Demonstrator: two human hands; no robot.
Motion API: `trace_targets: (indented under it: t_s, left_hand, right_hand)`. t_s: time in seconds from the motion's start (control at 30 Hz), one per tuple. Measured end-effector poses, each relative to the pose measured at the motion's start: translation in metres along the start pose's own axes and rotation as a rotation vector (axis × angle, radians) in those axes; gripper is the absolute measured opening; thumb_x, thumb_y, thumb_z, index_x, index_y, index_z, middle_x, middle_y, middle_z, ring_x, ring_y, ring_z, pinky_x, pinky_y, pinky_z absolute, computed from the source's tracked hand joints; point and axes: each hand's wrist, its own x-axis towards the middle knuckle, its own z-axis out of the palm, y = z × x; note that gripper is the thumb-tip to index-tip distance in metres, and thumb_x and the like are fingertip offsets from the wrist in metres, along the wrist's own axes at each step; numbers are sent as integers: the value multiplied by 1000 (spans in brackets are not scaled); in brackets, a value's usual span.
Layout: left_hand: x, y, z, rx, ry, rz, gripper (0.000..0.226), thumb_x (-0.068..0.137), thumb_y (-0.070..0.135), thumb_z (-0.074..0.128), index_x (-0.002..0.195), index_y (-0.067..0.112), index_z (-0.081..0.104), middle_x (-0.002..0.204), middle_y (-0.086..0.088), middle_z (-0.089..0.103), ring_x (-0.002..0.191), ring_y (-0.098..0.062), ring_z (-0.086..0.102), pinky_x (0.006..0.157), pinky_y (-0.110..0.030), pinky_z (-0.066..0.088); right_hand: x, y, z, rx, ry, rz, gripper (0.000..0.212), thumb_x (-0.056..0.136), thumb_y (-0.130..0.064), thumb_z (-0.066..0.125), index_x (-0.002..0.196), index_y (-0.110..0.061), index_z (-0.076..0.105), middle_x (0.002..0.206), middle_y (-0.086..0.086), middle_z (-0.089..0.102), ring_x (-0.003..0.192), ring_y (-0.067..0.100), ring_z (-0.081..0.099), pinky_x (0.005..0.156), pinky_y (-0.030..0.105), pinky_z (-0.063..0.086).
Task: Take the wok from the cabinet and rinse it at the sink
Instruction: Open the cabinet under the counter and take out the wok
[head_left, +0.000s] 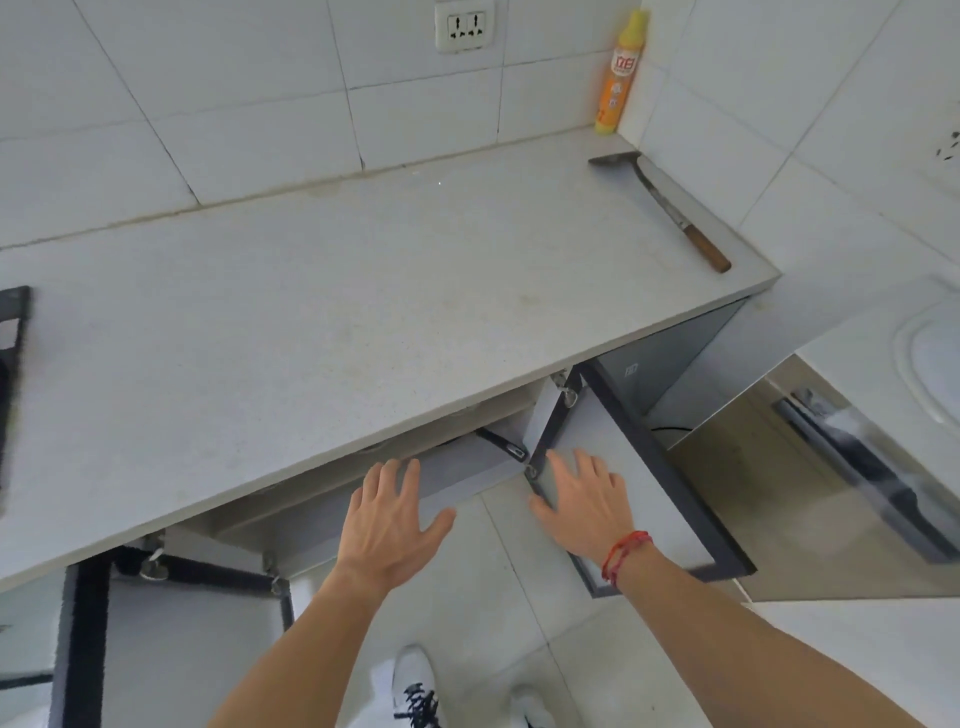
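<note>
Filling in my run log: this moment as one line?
phase: at cabinet | left hand: open, empty | right hand: open, empty | cabinet doors: open | wok: not seen

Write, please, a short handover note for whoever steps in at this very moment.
Left hand: open, fingers spread, holding nothing, in front of the open cabinet under the countertop.
Right hand: open and empty, over the inner face of the right door; I cannot tell whether it touches.
Wok: not clearly in view; the countertop hides most of the cabinet's inside.
Sink: at the far right edge of the view.
Done: the right door and the left door stand open.
Left: take the wok out, carry it to the sink, rinse it.
</note>
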Motion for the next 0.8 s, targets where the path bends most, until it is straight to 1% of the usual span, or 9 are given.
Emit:
trace_targets:
  t_s: [0.13, 0.23, 0.4, 0.47, 0.53, 0.57, 0.67, 0.8]
  left_hand:
    - [29, -15, 11, 37, -84, 72, 99, 75, 74, 12, 149, 13, 37, 148, -10, 41, 137, -29, 37, 109, -42, 35]
    - [45, -16, 27, 26, -116, 115, 98, 75, 75, 15, 146, 13, 40, 146, -11, 44, 134, -31, 40, 107, -44, 38]
    - [66, -12, 71, 36, -212, 138, 99, 74, 76, 12, 150, 15, 34, 150, -10, 38, 138, -30, 35, 110, -44, 35]
    - [74, -16, 101, 44, -245, 118, 95, 78, 76, 16, 150, 15, 32, 152, -10, 37, 140, -30, 32, 112, -45, 34]
    - [86, -23, 138, 55, -291, 86, 87, 87, 74, 28, 152, 16, 28, 155, -9, 33, 143, -29, 28, 114, -45, 32]
    - [91, -28, 157, 55, -304, 60, 86, 88, 73, 31, 152, 16, 27, 156, -9, 32, 144, -28, 27, 115, -45, 32]
    - [110, -47, 211, 39, -312, -28, 90, 85, 76, 25, 153, 17, 27, 157, -9, 31, 144, -28, 29, 114, -45, 33]
    - [148, -71, 309, -47, -278, -152, 75, 94, 62, 40, 154, 18, 28, 157, -7, 31, 143, -26, 29, 113, -43, 32]
  right_hand:
    - [2, -10, 10, 47, 6, 106, 68, 84, -56, 33, 141, -20, 42, 121, 7, 53, 110, 27, 47, 86, 39, 40]
    - [4, -12, 21, 97, -22, 179, 62, 88, -53, 43, 141, -20, 41, 120, 6, 51, 110, 27, 46, 88, 40, 39]
    - [22, -6, 64, 126, -54, 199, 62, 90, -54, 44, 141, -19, 40, 129, 7, 48, 117, 27, 44, 92, 40, 38]
    - [36, -4, 95, 170, -76, 223, 63, 90, -54, 44, 142, -20, 38, 135, 8, 47, 121, 28, 43, 95, 41, 38]
    - [54, -1, 131, 204, -118, 226, 65, 91, -55, 43, 145, -21, 33, 140, 9, 43, 127, 29, 40, 102, 44, 38]
    - [62, 1, 150, 216, -124, 222, 66, 91, -56, 42, 146, -21, 32, 141, 9, 43, 128, 29, 40, 103, 44, 37]
    - [89, 7, 206, 251, -99, 199, 67, 91, -56, 43, 147, -20, 30, 139, 9, 44, 127, 29, 40, 102, 43, 36]
    - [139, 18, 300, 318, -46, 193, 66, 90, -53, 49, 145, -19, 36, 140, 11, 45, 130, 32, 40, 103, 46, 35]
